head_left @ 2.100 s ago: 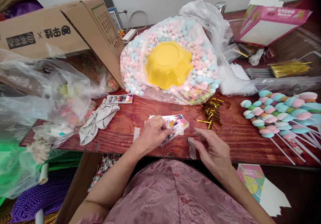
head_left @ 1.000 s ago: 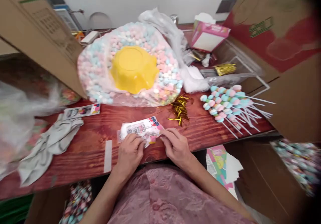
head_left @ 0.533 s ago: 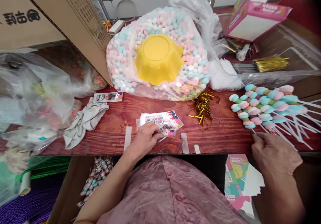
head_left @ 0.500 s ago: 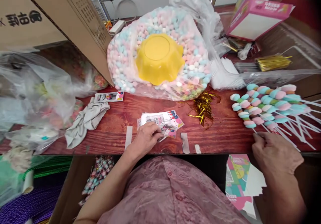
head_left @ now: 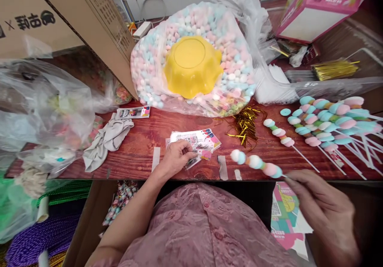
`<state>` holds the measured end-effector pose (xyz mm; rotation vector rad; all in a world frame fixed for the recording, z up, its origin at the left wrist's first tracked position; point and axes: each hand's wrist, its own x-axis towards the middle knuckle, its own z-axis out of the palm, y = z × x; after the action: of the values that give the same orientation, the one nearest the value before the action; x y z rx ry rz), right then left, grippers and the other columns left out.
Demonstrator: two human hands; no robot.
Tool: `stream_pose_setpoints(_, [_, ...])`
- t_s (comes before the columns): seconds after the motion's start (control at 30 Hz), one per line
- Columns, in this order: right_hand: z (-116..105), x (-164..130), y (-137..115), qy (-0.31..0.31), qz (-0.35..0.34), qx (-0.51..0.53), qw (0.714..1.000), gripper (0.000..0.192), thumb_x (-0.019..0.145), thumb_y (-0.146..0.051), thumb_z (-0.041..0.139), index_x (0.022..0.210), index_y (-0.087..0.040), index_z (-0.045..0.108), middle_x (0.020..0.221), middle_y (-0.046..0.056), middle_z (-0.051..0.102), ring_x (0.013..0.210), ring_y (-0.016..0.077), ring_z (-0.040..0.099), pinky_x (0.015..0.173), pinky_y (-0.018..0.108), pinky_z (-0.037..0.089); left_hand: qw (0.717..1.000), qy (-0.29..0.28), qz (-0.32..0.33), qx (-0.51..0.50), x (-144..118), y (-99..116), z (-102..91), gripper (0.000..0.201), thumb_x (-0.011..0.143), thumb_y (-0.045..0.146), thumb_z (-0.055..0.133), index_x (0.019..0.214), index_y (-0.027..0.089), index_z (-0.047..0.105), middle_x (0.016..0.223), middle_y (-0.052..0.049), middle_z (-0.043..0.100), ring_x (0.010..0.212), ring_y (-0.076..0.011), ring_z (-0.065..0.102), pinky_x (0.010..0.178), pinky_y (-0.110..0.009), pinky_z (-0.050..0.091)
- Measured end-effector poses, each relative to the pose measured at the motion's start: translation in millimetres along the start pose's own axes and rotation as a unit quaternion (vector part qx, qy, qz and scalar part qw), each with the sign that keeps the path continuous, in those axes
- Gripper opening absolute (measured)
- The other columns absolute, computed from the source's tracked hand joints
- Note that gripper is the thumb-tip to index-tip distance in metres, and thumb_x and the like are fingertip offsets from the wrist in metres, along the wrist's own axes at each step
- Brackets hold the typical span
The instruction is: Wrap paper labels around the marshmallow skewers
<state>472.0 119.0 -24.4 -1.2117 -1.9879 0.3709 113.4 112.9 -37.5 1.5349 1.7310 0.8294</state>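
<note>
My right hand (head_left: 324, 209) grips the stick of a marshmallow skewer (head_left: 257, 163) with white, blue and pink pieces, held over the near edge of the red wooden table (head_left: 269, 151). My left hand (head_left: 176, 157) rests on a small stack of printed plastic bags (head_left: 199, 143) at the table's middle, fingers pinching the top one. A single skewer (head_left: 279, 132) lies apart from the pile of marshmallow skewers (head_left: 329, 119) at the right. Gold twist ties (head_left: 243, 125) lie between the bags and the pile.
A big clear bag of pastel marshmallows (head_left: 230, 71) with an upturned yellow bowl (head_left: 191, 65) on it fills the table's back. A cardboard box (head_left: 66, 24) and plastic bags (head_left: 44, 111) crowd the left. A grey cloth (head_left: 107, 139) lies left; a pink box (head_left: 317, 12) sits back right.
My right hand reached to the skewer pile, took one skewer and has brought it left toward the bags. One more skewer was pulled loose from the pile. My left hand stayed on the bags.
</note>
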Motion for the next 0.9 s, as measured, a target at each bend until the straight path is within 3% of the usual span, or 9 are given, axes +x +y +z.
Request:
stream_pose_setpoints(0.1, [24, 15, -13, -0.065, -0.021, 0.074, 0.995, 0.007, 0.089, -0.02, 0.06, 0.083, -0.024, 0.062, 0.074, 0.001, 0.062, 0.064, 0.0163, 0.06, 0.06, 0.029, 0.048, 1.0, 0.003, -0.006, -0.009, 0, -1, 0.4, 0.019, 0.074, 0.025, 0.074, 0.065, 0.016, 0.059, 0.06, 0.005, 0.054, 0.058, -0.0097, 0.045, 0.056, -0.022, 0.033])
stream_pose_setpoints(0.23, [39, 20, -10, -0.09, -0.052, 0.05, 0.993, 0.007, 0.091, -0.02, 0.058, 0.087, -0.022, 0.062, 0.075, 0.001, 0.062, 0.067, 0.0147, 0.059, 0.064, 0.028, 0.048, 1.0, -0.003, 0.004, -0.012, 0, -3, 0.8, 0.02, 0.073, 0.024, 0.075, 0.065, 0.016, 0.06, 0.062, 0.004, 0.055, 0.058, -0.0093, 0.045, 0.056, -0.022, 0.033])
stream_pose_setpoints(0.47, [39, 26, -9, -0.091, -0.169, -0.045, 0.98, 0.01, 0.09, -0.016, 0.058, 0.096, -0.022, 0.063, 0.085, 0.003, 0.067, 0.074, 0.0159, 0.061, 0.071, 0.03, 0.049, 0.999, -0.02, 0.046, -0.001, -1, -4, -1.5, 0.015, 0.074, 0.017, 0.075, 0.067, 0.016, 0.062, 0.068, 0.002, 0.058, 0.065, -0.0109, 0.05, 0.062, -0.024, 0.036])
stream_pose_setpoints(0.67, [35, 38, -16, -0.086, -0.257, -0.138, 0.952, 0.025, 0.086, -0.009, 0.052, 0.101, -0.024, 0.065, 0.091, 0.004, 0.07, 0.08, 0.0184, 0.064, 0.075, 0.032, 0.049, 0.997, -0.04, 0.07, -0.022, -2, -4, -4.2, 0.016, 0.075, 0.016, 0.073, 0.065, 0.016, 0.061, 0.068, 0.002, 0.058, 0.066, -0.0118, 0.052, 0.065, -0.025, 0.038])
stream_pose_setpoints(0.9, [28, 41, -13, -0.082, -0.314, -0.181, 0.928, 0.035, 0.082, -0.003, 0.05, 0.106, -0.023, 0.065, 0.097, 0.005, 0.072, 0.084, 0.0181, 0.067, 0.076, 0.032, 0.05, 0.992, -0.069, 0.098, -0.029, -1, -7, -6.3, 0.015, 0.078, 0.018, 0.072, 0.066, 0.016, 0.063, 0.068, 0.001, 0.057, 0.068, -0.012, 0.052, 0.065, -0.024, 0.037])
